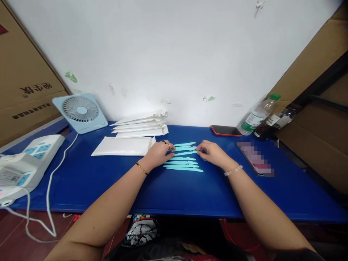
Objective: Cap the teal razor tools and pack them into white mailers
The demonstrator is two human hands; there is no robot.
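Several slim turquoise knife-shaped plastic sticks (183, 168) lie roughly side by side on the blue table, in front of me. My left hand (157, 155) is closed in a pinch at the left end of one turquoise stick (185, 153) in the upper part of the group. Closed at that stick's right end are the fingertips of my right hand (212, 153). More of these sticks lie just beyond it, partly behind my fingers. A white padded envelope (122, 145) rests flat beside my left hand.
Behind it is a stack of white padded envelopes (141, 125). At left stand a light-blue fan (81, 110) and a white power strip (40, 159) with cables. Two phones, one dark with a red edge (226, 131), one blurred (257, 159), and two bottles (257, 117) are at right.
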